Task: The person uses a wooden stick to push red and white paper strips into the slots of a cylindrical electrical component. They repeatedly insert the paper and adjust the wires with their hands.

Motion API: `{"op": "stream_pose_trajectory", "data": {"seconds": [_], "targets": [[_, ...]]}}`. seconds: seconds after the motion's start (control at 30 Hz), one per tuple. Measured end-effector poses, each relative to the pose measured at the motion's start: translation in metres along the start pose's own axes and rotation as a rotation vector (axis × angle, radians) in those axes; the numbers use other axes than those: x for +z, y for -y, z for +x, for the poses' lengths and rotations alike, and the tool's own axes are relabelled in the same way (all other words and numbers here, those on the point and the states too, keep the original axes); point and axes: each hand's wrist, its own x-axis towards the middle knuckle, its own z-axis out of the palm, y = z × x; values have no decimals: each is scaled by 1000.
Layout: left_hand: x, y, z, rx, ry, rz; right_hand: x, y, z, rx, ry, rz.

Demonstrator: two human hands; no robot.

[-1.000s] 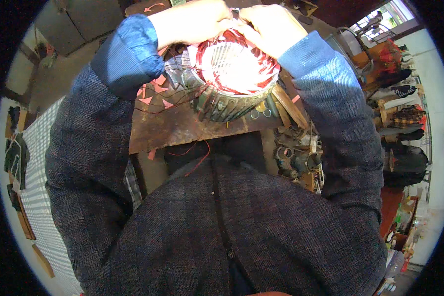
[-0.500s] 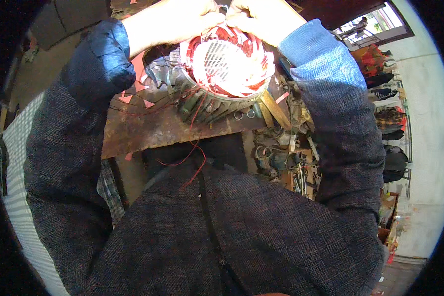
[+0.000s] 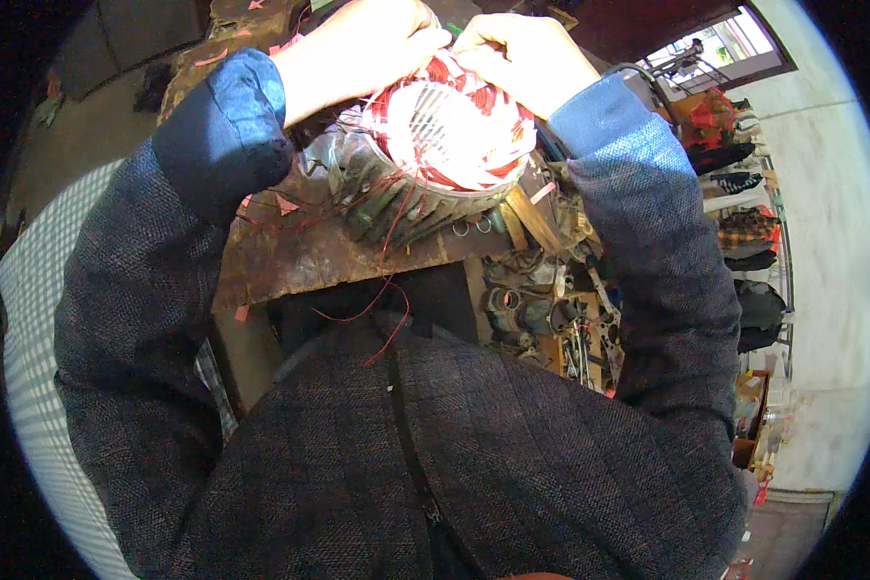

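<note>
A motor stator (image 3: 425, 217) with a ribbed, grimy housing rests on the workbench, its bore facing up. Red coil windings (image 3: 498, 121) and white insulation strips ring the bore, washed out by bright light. At the far rim my left hand (image 3: 372, 48) is closed, thumb and fingertips pinched together. Close to it, my right hand (image 3: 532, 63) pinches too, with its fingers curled above the windings. What lies between the fingertips is too small and glaring to make out. Loose red wires (image 3: 389, 240) trail from the stator over the bench's near edge toward my jacket.
The brown workbench (image 3: 290, 266) carries pink paper scraps (image 3: 287, 205) and two metal rings (image 3: 483, 225). Wooden pieces (image 3: 532, 224) lean by the stator's right side. Lower right, a clutter of motor parts and tools (image 3: 561, 314) sits below. Clothes (image 3: 759, 314) hang along the right wall.
Both hands stay at the far rim; their fingertips have drawn slightly apart and lower. The view has shifted a little, showing more of the bench behind my left hand.
</note>
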Motion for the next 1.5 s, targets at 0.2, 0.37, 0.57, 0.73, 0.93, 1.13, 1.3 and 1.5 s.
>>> {"op": "stream_pose_trajectory", "data": {"seconds": [0.2, 0.37, 0.57, 0.73, 0.93, 1.13, 1.3, 1.5], "targets": [[-7, 19, 30, 189, 100, -43, 3, -2, 16, -15, 94, -188], [-2, 30, 26, 141, -67, -52, -7, -1, 16, 44, 29, 62], [-13, 35, 15, 91, 54, -158, -3, 10, 13, -116, 62, -229], [-22, 31, 12, -10, 149, -333, -9, 16, 17, -129, 53, -199], [-21, 26, 12, -34, 115, -188, -17, 20, 21, -153, 104, -201], [-23, 19, 11, -15, 105, -144, -12, 20, 34, -212, 169, -258], [-22, 25, 16, 10, 169, -58, 8, 16, 28, -277, 152, -451], [-7, 53, 30, 171, 94, -104, 6, 11, 16, -210, 26, -196]]}}
